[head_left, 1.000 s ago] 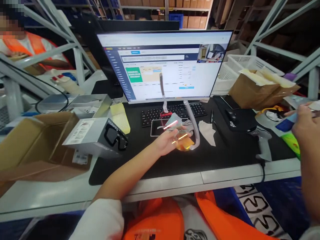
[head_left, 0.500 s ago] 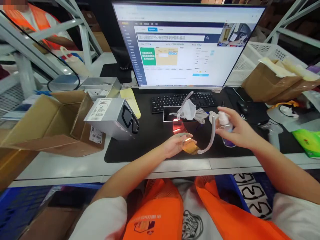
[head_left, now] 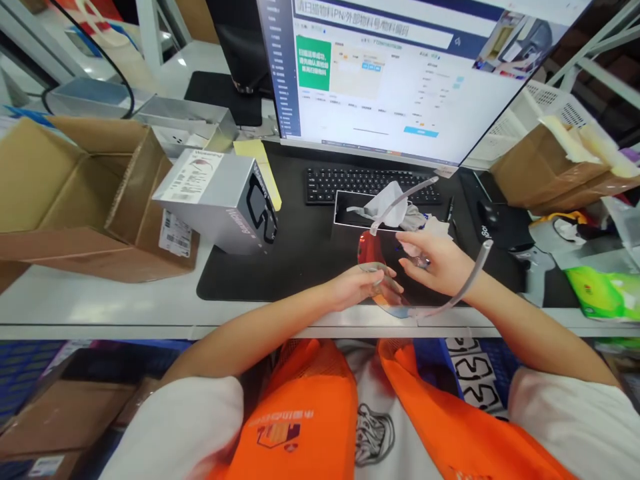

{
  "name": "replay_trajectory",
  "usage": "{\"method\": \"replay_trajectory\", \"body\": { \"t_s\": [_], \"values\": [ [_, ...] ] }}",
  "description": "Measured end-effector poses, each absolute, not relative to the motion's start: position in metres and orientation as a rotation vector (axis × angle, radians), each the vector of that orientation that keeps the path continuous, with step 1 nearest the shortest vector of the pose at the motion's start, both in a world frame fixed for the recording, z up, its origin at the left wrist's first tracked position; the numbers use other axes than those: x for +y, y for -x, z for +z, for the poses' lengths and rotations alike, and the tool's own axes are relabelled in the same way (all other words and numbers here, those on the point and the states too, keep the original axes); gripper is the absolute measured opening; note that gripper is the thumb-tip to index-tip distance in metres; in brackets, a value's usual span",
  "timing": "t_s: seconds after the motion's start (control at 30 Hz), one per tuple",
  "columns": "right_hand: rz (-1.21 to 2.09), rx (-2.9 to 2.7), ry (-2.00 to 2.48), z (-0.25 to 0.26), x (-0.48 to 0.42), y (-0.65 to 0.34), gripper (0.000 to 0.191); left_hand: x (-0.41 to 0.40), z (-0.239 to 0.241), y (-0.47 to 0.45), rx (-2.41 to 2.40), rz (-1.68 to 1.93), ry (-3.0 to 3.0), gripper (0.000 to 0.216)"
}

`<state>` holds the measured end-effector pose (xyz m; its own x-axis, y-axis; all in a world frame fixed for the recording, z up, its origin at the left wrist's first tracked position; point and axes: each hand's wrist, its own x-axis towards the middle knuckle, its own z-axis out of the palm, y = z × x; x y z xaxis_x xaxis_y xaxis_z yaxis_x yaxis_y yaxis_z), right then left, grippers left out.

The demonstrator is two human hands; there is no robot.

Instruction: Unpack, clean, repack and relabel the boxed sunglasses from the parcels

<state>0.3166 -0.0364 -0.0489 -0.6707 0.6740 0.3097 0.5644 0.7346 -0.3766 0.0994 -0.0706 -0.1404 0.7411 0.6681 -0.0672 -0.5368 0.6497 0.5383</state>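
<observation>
My left hand (head_left: 357, 285) grips a pair of glasses (head_left: 371, 248) by its lens, which is tinted red and orange. The clear temples stand unfolded, one pointing back toward the keyboard, the other out past my right wrist. On the inner side of the lens is my right hand (head_left: 440, 261), fingers curled round a small clear spray bottle (head_left: 421, 261), mostly hidden by the hand. Just behind the hands lies an open black box with a white edge (head_left: 345, 212). A crumpled white cloth or wrapper (head_left: 391, 203) rests on it.
To the left are a grey product box (head_left: 213, 200) and an open cardboard box (head_left: 100, 193). A keyboard (head_left: 350, 183) sits below the monitor (head_left: 370, 100). At right are a mouse (head_left: 486, 212), a green packet (head_left: 600, 293) and a brown carton (head_left: 545, 167).
My right hand has brought the spray bottle left, close to the lens. The glasses have turned, so their temples point more to the right. My head view has tilted down.
</observation>
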Motion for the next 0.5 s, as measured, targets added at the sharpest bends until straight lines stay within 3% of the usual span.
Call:
{"method": "replay_trajectory", "body": {
  "t_s": [0.5],
  "values": [
    [-0.07, -2.87, 0.728, -0.068, -0.027, -0.298, 0.03, -0.074, -0.144, -0.101, 0.198, 0.577, -0.428, 0.039]
  ]
}}
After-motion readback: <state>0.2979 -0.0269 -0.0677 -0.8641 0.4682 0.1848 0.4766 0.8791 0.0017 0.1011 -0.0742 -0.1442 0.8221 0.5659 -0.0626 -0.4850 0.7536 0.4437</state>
